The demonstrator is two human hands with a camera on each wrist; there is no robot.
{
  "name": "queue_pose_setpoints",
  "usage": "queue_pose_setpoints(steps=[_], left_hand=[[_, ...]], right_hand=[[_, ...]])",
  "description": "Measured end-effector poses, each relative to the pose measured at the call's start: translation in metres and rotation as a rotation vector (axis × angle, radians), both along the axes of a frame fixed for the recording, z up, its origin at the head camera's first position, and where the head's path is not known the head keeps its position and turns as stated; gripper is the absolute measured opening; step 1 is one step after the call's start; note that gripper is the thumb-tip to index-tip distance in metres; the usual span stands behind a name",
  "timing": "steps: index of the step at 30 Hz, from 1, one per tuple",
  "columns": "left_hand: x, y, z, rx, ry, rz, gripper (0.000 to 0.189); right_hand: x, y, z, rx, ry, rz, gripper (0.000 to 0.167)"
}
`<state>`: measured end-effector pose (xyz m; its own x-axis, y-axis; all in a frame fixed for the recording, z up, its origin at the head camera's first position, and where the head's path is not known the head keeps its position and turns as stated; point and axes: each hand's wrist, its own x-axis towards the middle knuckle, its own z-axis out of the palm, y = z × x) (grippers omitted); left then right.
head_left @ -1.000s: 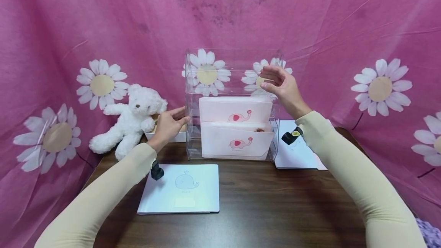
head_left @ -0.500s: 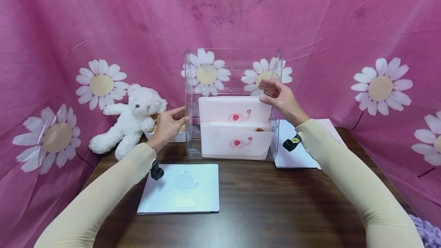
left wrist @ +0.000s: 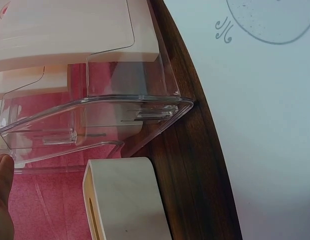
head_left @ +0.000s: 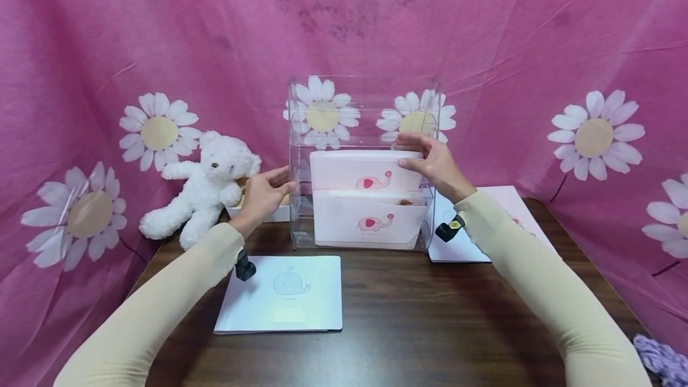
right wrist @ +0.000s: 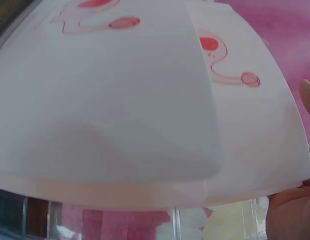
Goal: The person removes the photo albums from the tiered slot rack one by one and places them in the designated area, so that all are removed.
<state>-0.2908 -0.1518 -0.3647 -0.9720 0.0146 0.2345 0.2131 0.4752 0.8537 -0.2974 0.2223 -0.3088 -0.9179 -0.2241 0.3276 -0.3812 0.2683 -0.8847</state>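
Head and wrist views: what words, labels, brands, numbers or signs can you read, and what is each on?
No text is readable, so nothing to quote.
Whale folder: caption below the drawing, too small.
Front elephant folder: caption below the drawing, too blurred.
Rear elephant folder: no readable text; lower part hidden.
Folders at right: no readable text.
Both wrist views: no readable text.

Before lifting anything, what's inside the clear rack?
A front elephant folder and, behind it, a rear elephant folder; most of its lower face can't be seen, covered by the front one.
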Motion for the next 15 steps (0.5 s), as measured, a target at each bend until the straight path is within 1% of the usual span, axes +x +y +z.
queue_pose_setpoints(steps=[4,7,12,15], left_hand=[[0.000,0.000,0.001,0.000,-0.002,0.001,0.050],[0.001,0.000,0.000,0.006,-0.005,0.002,0.049],[0.000,0.001,-0.001,0.031,-0.004,-0.002,0.049],[0.000,0.000,-0.001,0.034,-0.004,-0.005,0.049]], right_hand=[[0.000,-0.005,-0.003,0.005,-0.028,-0.002,0.056],[0.000,-0.008,-0.006,0.028,-0.046,-0.006,0.055],[-0.002,-0.013,-0.011,0.110,-0.049,-0.022,0.056],[-0.003,-0.017,-0.013,0.148,-0.032,-0.050,0.055]])
